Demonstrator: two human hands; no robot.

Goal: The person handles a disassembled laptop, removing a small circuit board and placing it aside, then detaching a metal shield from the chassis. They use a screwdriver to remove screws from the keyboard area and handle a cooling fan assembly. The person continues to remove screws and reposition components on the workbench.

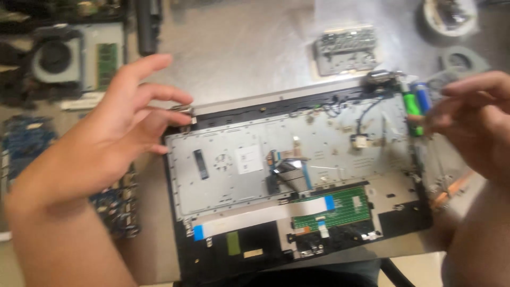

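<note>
The left hand (122,122) hovers open, fingers spread, at the laptop base's (297,159) left edge. The right hand (473,122) pinches a green-handled screwdriver (413,109) at the right edge.

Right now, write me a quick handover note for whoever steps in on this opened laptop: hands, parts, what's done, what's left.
Left hand: open, fingers spread, holding nothing, at the top-left corner of the laptop base.
Right hand: at the base's right edge, fingertips on a green-handled tool; the picture is too blurred to confirm the grip.
Parts: base lies inside-up on the metal table. A white ribbon cable and green circuit board sit along its lower part.
Done: a fan assembly and a blue circuit board lie to the left, off the base.
Left: the metal plate, cables and green board are still in the base.
</note>
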